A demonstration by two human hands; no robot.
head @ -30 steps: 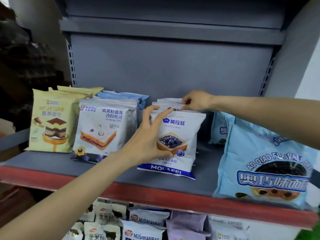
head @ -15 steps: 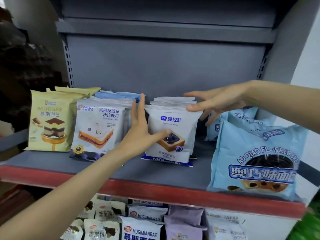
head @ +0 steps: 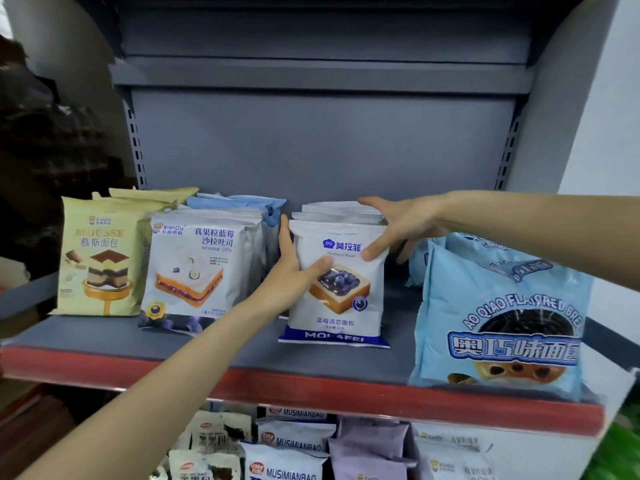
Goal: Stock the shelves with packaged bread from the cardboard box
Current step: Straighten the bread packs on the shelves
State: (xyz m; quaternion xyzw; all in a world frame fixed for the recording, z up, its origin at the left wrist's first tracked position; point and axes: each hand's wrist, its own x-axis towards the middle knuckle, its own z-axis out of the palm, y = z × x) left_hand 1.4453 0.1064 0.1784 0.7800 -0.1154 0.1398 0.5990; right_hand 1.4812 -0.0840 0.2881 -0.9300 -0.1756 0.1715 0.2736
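Packets fill the grey shelf in rows as I scan from the left: yellow mousse packs, then blueberry toast packs, both standing upright. My left hand comes next, fingers curled round the left edge of the front Molafei blueberry packet with the thumb laid across its face. That packet stands on the shelf at the head of a short white row. My right hand grips the top right of that row, thumb pressing the front packet's upper corner, fingers spread over the packs behind. Further right, the blue Ao Qiao packs lean near the shelf lip. No cardboard box is in view. My worry: the packets are slick and light, so letting go unevenly could tip the front one forward off the edge, and my right forearm could nudge the blue packs over
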